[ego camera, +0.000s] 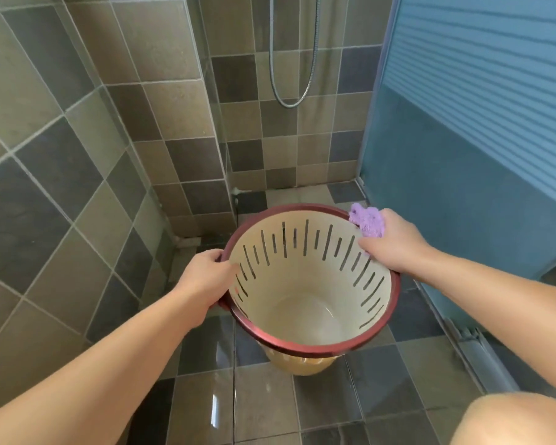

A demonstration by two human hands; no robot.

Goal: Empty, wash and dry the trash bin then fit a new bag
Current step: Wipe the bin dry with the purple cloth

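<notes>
Left hand (206, 277) clamped on the trash bin (308, 316) rim's near-left side; right hand (395, 245) at its far-right rim, fingers closed around a purple cloth (368, 220).

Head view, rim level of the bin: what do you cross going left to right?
Tiled wall → left hand gripping the rim → slotted trash bin → right hand pressing the purple cloth on the rim → blue door panel.

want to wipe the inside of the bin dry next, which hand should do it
Right. The right hand already holds the purple cloth at the bin rim, while the left hand grips the opposite rim and can steady it.
</notes>
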